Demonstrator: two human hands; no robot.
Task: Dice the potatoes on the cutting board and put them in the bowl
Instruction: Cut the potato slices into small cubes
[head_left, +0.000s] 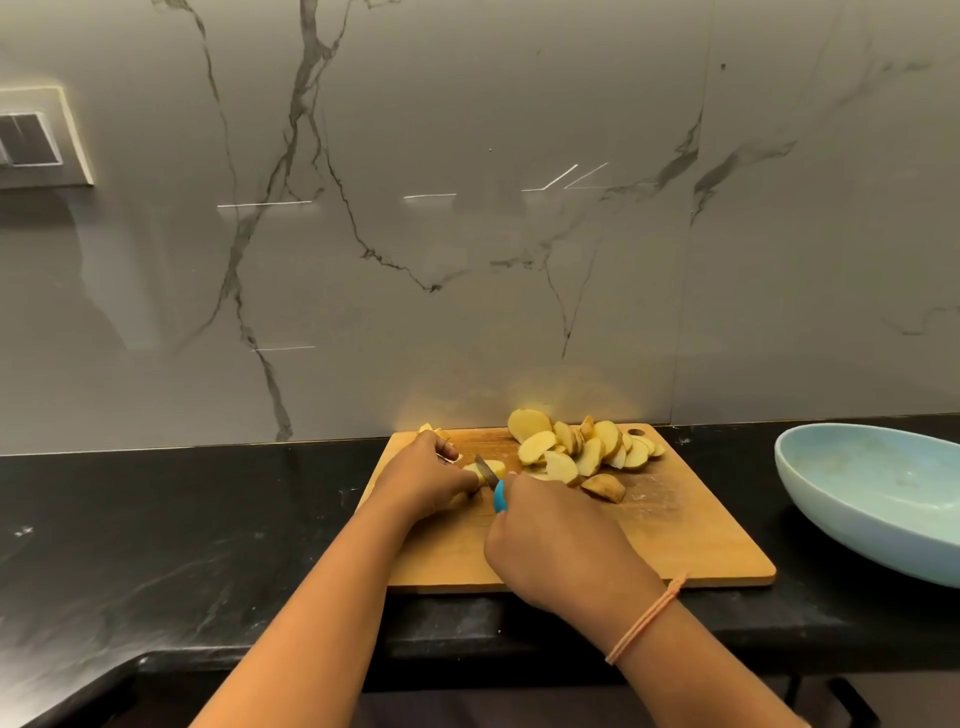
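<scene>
A: Where is the potato piece lying?
B: It is lying on the cutting board, with the left grip curling round its left end and holding it down.
A: And the other?
B: The right grip is clenching the blue-handled knife, its blade pressing on that piece between both grips.
A: The rest?
B: Potato slices are lying heaped further right; the bowl is sitting apart on the desk.
</scene>
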